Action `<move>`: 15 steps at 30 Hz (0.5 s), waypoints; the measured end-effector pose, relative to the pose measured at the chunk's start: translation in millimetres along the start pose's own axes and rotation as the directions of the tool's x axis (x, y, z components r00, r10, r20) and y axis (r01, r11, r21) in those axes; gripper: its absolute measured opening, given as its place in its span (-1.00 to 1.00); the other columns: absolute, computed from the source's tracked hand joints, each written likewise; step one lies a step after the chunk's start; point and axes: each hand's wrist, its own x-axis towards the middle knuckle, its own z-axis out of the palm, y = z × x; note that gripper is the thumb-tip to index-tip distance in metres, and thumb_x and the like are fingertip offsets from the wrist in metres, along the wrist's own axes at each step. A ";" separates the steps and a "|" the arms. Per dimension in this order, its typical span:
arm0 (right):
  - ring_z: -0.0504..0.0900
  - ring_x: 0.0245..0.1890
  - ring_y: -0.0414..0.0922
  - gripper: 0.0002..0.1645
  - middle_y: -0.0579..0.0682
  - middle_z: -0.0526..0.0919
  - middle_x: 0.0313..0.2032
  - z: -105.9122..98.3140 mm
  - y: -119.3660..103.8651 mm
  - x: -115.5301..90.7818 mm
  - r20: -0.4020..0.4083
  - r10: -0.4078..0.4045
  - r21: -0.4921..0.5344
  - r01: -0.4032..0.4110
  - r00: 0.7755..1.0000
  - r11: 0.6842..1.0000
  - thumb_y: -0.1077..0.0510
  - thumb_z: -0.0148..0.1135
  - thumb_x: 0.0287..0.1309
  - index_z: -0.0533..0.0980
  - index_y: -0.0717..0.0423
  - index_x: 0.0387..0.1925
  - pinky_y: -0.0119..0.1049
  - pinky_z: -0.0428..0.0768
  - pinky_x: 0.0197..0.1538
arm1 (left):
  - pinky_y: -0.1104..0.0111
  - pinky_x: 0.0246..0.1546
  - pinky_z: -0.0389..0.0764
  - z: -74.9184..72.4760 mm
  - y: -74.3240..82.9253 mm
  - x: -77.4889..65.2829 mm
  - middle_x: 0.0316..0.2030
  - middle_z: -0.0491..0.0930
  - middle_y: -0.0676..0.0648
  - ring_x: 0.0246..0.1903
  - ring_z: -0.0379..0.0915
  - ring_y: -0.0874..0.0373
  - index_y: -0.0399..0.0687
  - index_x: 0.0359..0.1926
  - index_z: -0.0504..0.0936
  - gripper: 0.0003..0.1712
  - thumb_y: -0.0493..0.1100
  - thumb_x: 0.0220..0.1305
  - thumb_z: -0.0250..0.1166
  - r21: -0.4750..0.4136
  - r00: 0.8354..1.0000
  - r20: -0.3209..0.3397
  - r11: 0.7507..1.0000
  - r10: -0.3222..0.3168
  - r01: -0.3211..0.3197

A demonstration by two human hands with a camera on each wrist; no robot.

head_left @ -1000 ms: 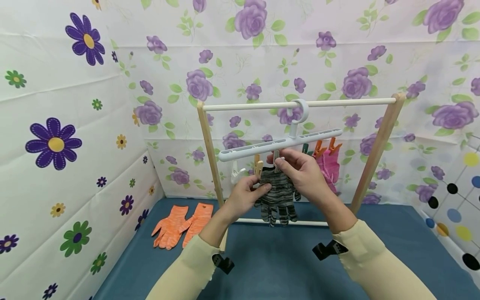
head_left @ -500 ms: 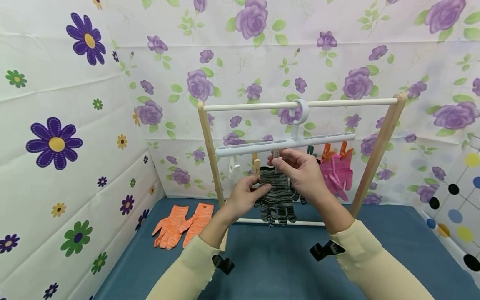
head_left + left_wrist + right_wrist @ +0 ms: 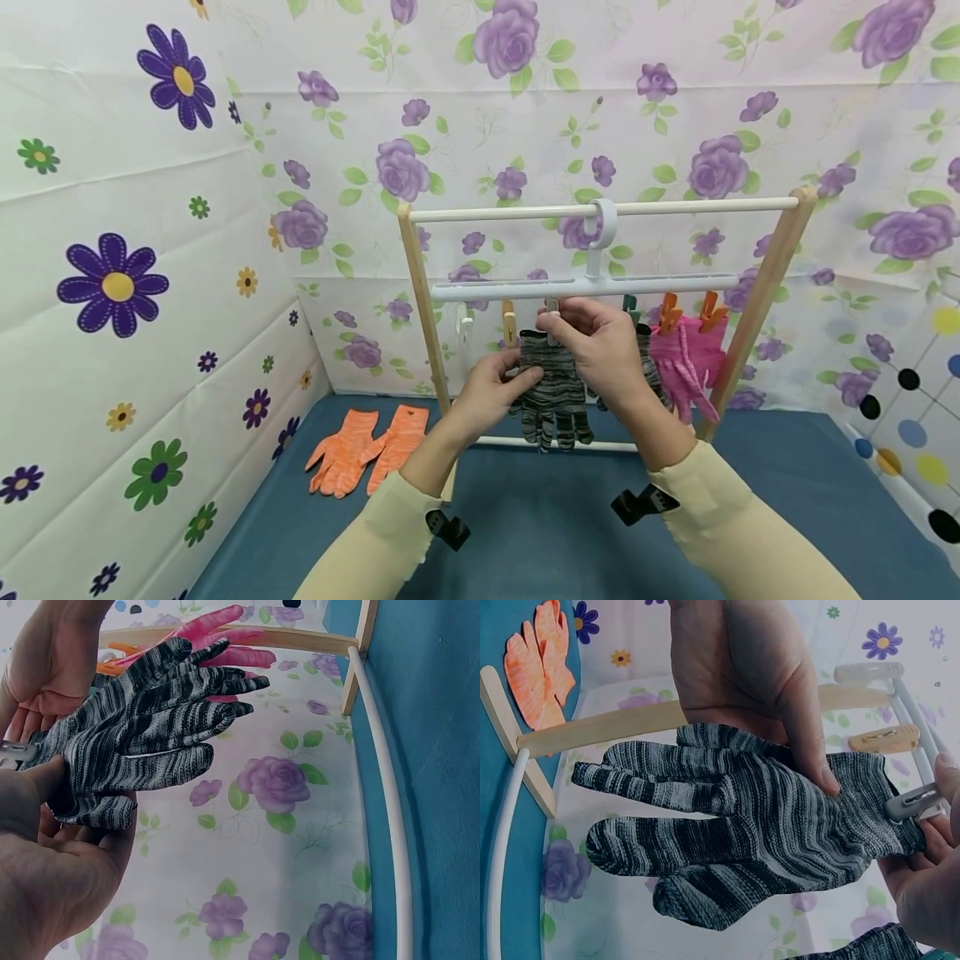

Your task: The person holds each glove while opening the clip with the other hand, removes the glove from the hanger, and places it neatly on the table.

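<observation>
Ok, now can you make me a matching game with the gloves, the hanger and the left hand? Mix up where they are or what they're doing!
Things:
1. Orange gloves
2. Pink gloves
3. Hanger
4. Left hand

Places and states:
A. Hooked over the white top bar
B. Lying on the blue surface
C. Holding the striped glove
D. Hanging from orange clips

Right pairs: 1-B, 2-D, 3-A, 4-C
</observation>
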 end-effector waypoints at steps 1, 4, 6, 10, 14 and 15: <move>0.77 0.02 -0.10 -0.55 -0.03 0.83 -0.09 0.9 -0.1 0.1 -0.006 0.000 -0.003 0.000 1.000 1.000 -0.06 0.52 0.31 0.73 0.09 0.11 -0.27 0.66 0.08 | 0.23 0.01 0.67 0.1 -0.6 -0.2 0.19 0.65 -0.12 0.08 0.65 0.05 -0.14 0.37 0.59 -0.57 -0.07 0.63 0.24 -0.002 1.000 -0.005 1.000 -0.002 0.002; 0.77 0.02 -0.12 -0.53 -0.03 0.83 -0.10 2.5 0.3 1.0 -0.016 -0.001 -0.014 0.001 1.000 1.000 -0.08 0.52 0.31 0.73 0.10 0.12 -0.28 0.67 0.06 | 0.27 -0.05 0.65 0.1 -1.5 -1.3 0.08 0.70 -0.13 -0.02 0.65 0.09 -0.17 0.33 0.61 -0.58 -0.07 0.62 0.25 -0.010 1.000 -0.024 1.000 -0.008 0.008; 0.76 0.03 -0.14 -0.52 -0.04 0.83 -0.10 3.1 1.1 1.7 -0.020 -0.001 -0.026 0.000 1.000 1.000 -0.10 0.51 0.32 0.73 0.09 0.13 -0.28 0.67 0.06 | 0.30 -0.15 0.61 0.2 -1.5 -2.3 -0.04 0.71 -0.11 -0.13 0.61 0.12 -0.20 0.27 0.64 -0.62 -0.07 0.62 0.25 -0.011 0.999 -0.039 1.000 -0.010 0.009; 0.75 0.04 -0.16 -0.49 -0.05 0.83 -0.10 4.1 2.8 3.3 -0.024 -0.001 -0.040 0.000 1.000 0.999 -0.12 0.50 0.33 0.73 0.10 0.14 -0.27 0.66 0.07 | 0.32 -0.30 0.46 0.8 -0.9 -3.7 -0.27 0.64 -0.05 -0.33 0.45 0.13 -0.20 0.14 0.67 -0.68 -0.06 0.61 0.27 -0.007 0.998 -0.067 1.000 -0.008 0.008; 0.75 0.05 -0.15 -0.49 -0.04 0.83 -0.09 5.3 3.4 4.1 -0.029 0.002 -0.031 -0.003 1.000 1.000 -0.12 0.50 0.33 0.73 0.10 0.14 -0.26 0.66 0.08 | 0.33 -0.37 0.37 1.8 -0.5 -4.4 -0.42 0.49 0.01 -0.43 0.33 0.13 -0.20 0.03 0.67 -0.72 -0.06 0.59 0.29 0.002 0.996 -0.089 1.000 -0.004 0.004; 0.75 0.05 -0.15 -0.49 -0.04 0.83 -0.08 5.6 3.5 4.2 -0.030 0.004 -0.028 -0.005 1.000 1.000 -0.12 0.50 0.33 0.73 0.10 0.15 -0.26 0.66 0.08 | 0.33 -0.38 0.36 2.0 -0.3 -4.5 -0.43 0.47 0.01 -0.44 0.31 0.14 -0.19 0.02 0.67 -0.73 -0.06 0.59 0.30 0.005 0.996 -0.093 1.000 -0.003 0.003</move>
